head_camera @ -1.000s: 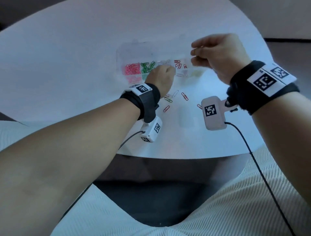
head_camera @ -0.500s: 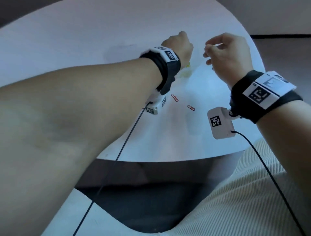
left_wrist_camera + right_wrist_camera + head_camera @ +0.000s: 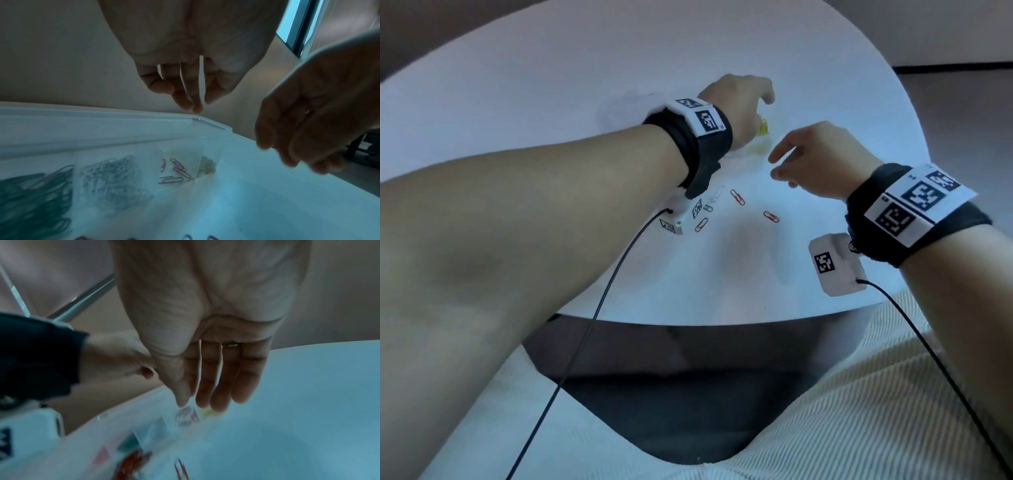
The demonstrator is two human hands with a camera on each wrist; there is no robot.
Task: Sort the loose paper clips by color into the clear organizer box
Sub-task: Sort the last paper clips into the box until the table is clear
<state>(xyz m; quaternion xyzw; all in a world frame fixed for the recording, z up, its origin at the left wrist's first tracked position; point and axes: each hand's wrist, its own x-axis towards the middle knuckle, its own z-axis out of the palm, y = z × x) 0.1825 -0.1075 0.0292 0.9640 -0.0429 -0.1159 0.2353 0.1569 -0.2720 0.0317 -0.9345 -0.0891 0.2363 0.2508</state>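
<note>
The clear organizer box lies on the white table, mostly hidden under my left forearm in the head view. Its compartments hold green clips, white clips, red clips and yellow clips. My left hand hangs over the box's right end with relaxed fingers and holds nothing. My right hand hovers just right of it, fingers straight and empty. Loose red clips, a green clip and a white clip lie in front of the box.
The round white table ends at a near edge close to my lap. Camera cables hang from both wrists across that edge. My left forearm crosses low over the box's left half.
My left hand left the loose clips and swung up over the box's right end. My right hand dropped lower and straightened its fingers from a pinch.
</note>
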